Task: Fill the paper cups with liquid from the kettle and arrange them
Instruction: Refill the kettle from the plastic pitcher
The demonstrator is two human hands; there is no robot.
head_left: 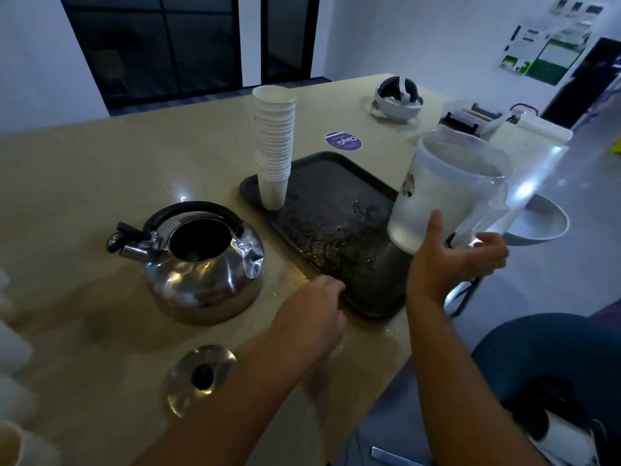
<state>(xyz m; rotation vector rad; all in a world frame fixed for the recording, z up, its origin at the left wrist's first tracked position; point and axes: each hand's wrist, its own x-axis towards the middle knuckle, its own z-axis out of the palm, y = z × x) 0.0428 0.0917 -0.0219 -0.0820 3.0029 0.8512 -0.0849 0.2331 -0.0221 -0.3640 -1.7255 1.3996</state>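
Both hands are busy: my right hand point(460, 260) spreads open around the jug point(447, 193) at right of frame, seemingly to refill the lidless kettle point(201, 264) at centre-left, my left hand point(316, 317) hovers loosely curled, empty, and stacked cups point(274, 146) wait on the wet tray point(336, 203).

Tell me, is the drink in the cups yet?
Not yet. The kettle sits open, its lid off on the table. The right hand reaches around a clear jug, seemingly to fill the kettle; the left hand rests near the wet tray. The cups are stacked unfilled on the tray, so pouring and arranging remain.
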